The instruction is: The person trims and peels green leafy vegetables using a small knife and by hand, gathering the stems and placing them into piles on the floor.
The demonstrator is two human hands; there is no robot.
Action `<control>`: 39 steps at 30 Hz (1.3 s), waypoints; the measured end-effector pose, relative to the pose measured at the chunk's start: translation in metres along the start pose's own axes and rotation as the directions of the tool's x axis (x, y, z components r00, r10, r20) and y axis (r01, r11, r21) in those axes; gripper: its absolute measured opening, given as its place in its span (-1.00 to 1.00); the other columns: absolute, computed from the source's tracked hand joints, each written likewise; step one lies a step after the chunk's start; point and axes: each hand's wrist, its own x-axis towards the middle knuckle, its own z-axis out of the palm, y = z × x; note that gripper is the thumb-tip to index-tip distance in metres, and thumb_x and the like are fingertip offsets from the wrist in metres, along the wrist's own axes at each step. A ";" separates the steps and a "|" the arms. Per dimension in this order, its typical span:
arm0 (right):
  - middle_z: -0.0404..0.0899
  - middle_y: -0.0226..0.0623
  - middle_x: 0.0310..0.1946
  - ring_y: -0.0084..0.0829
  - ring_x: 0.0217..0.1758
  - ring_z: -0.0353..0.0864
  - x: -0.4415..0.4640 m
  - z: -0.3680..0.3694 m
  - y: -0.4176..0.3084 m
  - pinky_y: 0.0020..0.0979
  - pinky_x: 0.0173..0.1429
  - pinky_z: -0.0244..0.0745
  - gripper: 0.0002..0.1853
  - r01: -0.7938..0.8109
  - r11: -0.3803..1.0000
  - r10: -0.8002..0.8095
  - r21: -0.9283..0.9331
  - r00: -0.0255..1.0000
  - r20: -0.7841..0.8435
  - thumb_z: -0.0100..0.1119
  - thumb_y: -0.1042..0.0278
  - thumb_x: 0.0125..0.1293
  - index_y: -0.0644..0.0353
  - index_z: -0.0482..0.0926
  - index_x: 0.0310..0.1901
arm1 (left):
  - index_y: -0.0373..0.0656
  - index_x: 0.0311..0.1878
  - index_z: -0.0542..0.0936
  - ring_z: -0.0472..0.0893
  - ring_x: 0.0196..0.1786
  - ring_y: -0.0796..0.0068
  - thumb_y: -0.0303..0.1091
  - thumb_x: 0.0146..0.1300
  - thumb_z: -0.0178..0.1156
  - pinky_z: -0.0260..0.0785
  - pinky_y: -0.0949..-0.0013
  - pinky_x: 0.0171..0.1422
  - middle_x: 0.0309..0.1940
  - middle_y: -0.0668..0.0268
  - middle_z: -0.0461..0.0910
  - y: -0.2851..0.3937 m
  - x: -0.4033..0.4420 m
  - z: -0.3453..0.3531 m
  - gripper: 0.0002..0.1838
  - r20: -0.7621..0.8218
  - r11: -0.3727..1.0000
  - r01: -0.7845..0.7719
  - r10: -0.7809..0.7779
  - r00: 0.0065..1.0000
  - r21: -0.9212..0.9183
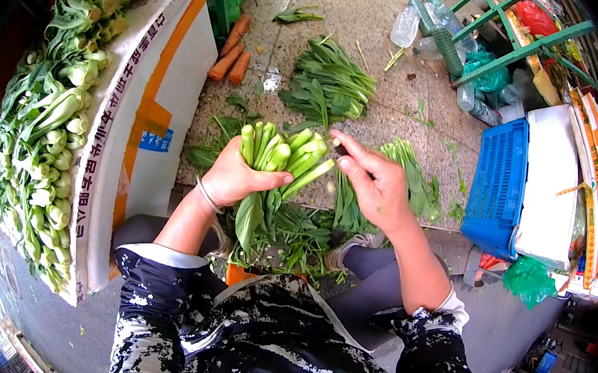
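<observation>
My left hand [236,174] is wrapped round a bunch of leafy green stalks [278,154] that looks like choy sum. The pale cut ends point up and away from me, and the leaves hang below the hand. Beside those ends, to the right, my right hand [380,188] is closed with thumb and forefinger together. A small dark piece shows at its fingertips, too little of it to name. A pile of the same greens [330,80] lies on the ground beyond, and another bundle [411,173] lies to the right of my right hand.
On the left, bok choy [59,147] is heaped on a white foam box [180,65]. Carrots [230,52] lie beside the box. A blue crate [496,185], a green metal frame [524,53] and plastic bottles [405,27] stand or lie right. Leaf scraps [293,240] cover the ground between my feet.
</observation>
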 end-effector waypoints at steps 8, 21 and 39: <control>0.55 -0.45 -0.21 -0.76 -0.26 0.34 0.002 0.003 0.004 -0.64 -0.11 0.32 -0.55 -0.160 0.937 0.081 0.310 0.964 0.251 0.06 0.31 0.30 0.16 0.32 0.22 | -0.21 -0.29 0.51 0.49 -0.32 0.68 -0.45 -0.16 0.40 0.38 0.52 -0.18 -0.39 0.45 0.54 0.003 0.000 0.008 -0.67 0.059 0.989 -0.021 0.012 0.998 0.144; 0.60 -0.41 -0.17 -0.74 -0.19 0.40 0.005 -0.004 0.012 -0.60 -0.05 0.35 -0.60 -0.183 0.933 0.068 0.311 0.936 0.347 0.06 0.32 0.30 0.18 0.40 0.15 | -0.22 -0.28 0.49 0.49 -0.33 0.66 -0.45 -0.20 0.42 0.39 0.50 -0.18 -0.39 0.43 0.54 -0.004 0.000 0.010 -0.63 0.108 0.981 0.018 -0.039 0.993 0.192; 0.52 -0.36 -0.46 -0.68 -0.58 0.44 0.009 0.017 -0.001 -0.70 -0.65 0.09 -0.70 -0.380 0.619 0.361 0.687 0.915 0.181 0.19 0.26 0.21 0.31 0.48 -0.14 | -0.19 -0.16 0.48 0.50 -0.26 0.66 -0.58 -0.08 0.31 0.38 0.50 -0.11 -0.29 0.46 0.52 -0.013 0.000 0.009 -0.64 0.105 0.950 0.149 -0.124 0.987 -0.275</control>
